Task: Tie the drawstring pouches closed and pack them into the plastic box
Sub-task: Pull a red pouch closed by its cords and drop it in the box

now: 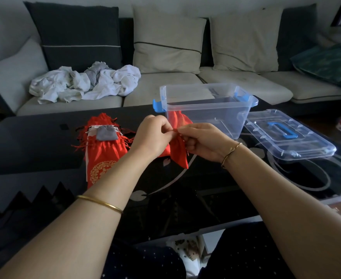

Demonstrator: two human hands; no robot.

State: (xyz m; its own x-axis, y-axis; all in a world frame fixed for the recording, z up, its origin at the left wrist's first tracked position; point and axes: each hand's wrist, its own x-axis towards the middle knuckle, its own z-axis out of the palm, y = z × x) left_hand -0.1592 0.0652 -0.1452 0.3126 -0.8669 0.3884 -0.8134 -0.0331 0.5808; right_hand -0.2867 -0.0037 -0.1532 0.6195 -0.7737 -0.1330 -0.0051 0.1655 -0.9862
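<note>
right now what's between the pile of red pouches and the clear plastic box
In the head view: the left hand and right hand, pinching the top of one red pouch above the table.

Gold bangles (100, 202), dark white-dotted garment (145, 262)

Head cam, wide-angle, facing fwd & down, close over table (34, 148), sofa (165, 85) at back

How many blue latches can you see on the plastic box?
2: one latch on the left end of the plastic box, another latch on its right end. None appears hidden. The left hand and right hand pinch the red pouch in front of it.
</note>
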